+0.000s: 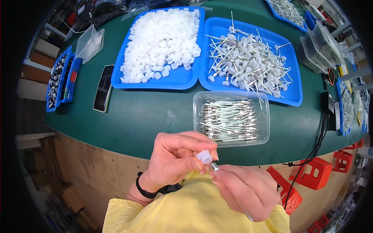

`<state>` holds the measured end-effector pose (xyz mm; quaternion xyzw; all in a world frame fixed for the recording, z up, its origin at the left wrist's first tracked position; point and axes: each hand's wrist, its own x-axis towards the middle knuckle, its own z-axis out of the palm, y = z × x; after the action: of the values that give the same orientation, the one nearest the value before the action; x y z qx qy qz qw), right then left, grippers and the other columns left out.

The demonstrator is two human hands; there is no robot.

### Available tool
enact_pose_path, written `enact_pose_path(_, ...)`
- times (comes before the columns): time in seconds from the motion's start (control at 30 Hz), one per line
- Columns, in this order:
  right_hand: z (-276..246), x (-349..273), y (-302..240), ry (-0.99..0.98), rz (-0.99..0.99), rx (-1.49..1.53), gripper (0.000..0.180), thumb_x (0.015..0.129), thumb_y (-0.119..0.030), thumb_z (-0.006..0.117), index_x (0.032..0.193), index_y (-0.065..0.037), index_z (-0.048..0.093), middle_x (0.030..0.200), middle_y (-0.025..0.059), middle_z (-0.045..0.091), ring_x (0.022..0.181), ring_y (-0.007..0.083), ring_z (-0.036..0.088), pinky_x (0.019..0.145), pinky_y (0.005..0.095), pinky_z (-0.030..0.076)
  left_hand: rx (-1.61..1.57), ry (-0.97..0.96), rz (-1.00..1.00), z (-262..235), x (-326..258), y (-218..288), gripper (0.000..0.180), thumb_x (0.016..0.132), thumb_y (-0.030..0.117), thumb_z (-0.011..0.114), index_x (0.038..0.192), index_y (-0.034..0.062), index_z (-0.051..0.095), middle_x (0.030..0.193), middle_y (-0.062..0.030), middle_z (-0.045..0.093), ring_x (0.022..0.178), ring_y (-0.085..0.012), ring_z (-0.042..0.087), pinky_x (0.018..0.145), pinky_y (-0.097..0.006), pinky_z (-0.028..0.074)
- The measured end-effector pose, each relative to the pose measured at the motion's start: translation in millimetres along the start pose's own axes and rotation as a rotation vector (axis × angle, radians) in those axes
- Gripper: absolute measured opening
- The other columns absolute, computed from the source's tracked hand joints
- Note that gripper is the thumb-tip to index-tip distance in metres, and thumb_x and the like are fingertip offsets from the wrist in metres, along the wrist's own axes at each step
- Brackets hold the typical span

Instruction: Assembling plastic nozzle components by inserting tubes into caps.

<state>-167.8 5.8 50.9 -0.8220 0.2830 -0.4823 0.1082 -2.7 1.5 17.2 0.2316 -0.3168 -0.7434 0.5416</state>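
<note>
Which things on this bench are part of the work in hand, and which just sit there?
In use:
left hand holding a white cap
right hand holding a thin tube
clear box of tubes
tray of white caps
tray of assembled pieces

Lying about:
dark phone
black cables
red stools

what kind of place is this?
Likely a small-parts assembly bench: blue tray of white caps, blue tray of capped tubes, clear tub of thin tubes on a green table.
</note>
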Motion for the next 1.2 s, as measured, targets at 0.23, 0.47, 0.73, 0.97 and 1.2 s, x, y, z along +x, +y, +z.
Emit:
enact_pose_path(0.23, 3, 1, -4, 0.036, 0.045, -0.127, 0.019, 0.061, 0.003, 0.069, 0.077, 0.005, 0.060, 0.063, 0.0133, 0.061, 0.049, 0.0170, 0.060, 0.035, 0.0206, 0.043, -0.092, -0.068, -0.051, -6, 1, -4, 0.030, 0.081, 0.006, 0.062, 0.107, -0.0077, 0.056, 0.092, -0.0193, 0.058, 0.071, -0.0174, 0.059, 0.058, -0.026, 0.050)
enact_pose_path(0.47, 3, 1, -3, 0.048, 0.057, -0.103, 0.019, 0.061, 0.002, 0.070, 0.077, 0.005, 0.060, 0.062, 0.0123, 0.061, 0.048, 0.0163, 0.059, 0.035, 0.0200, 0.042, -0.109, -0.042, -0.013, -5, 0, -7, 0.029, 0.076, 0.000, 0.063, 0.103, -0.0082, 0.058, 0.093, -0.0208, 0.059, 0.073, -0.0192, 0.060, 0.060, -0.027, 0.052)
enact_pose_path(0.73, 2, -3, 3, -0.007, -0.004, 0.000, 0.021, 0.069, 0.003, 0.061, 0.085, 0.015, 0.055, 0.071, 0.0193, 0.059, 0.053, 0.0199, 0.058, 0.043, 0.0235, 0.047, -0.019, -0.078, 0.011, -5, 2, -5, 0.030, 0.070, -0.010, 0.064, 0.100, -0.0085, 0.060, 0.095, -0.0206, 0.058, 0.078, -0.0212, 0.061, 0.065, -0.028, 0.054)
enact_pose_path(0.97, -16, 1, 20, -0.197, 0.402, 0.444, 0.039, 0.068, -0.013, 0.072, 0.096, 0.010, 0.056, 0.083, 0.0163, 0.062, 0.066, 0.0239, 0.062, 0.056, 0.0278, 0.051, 0.166, -0.041, 0.053, -7, 7, 2, 0.032, 0.069, -0.012, 0.064, 0.100, -0.0086, 0.059, 0.097, -0.0169, 0.058, 0.081, -0.0182, 0.060, 0.073, -0.027, 0.052)
enact_pose_path(1.2, -31, 10, 15, -0.485, 0.295, -0.101, 0.034, 0.069, -0.016, 0.070, 0.092, 0.005, 0.057, 0.071, 0.0087, 0.057, 0.056, 0.0189, 0.056, 0.047, 0.0274, 0.045, 0.485, -0.023, 0.150, -1, 4, 7, 0.032, 0.069, -0.015, 0.063, 0.100, -0.0089, 0.060, 0.096, -0.0155, 0.057, 0.081, -0.0153, 0.057, 0.069, -0.026, 0.050)
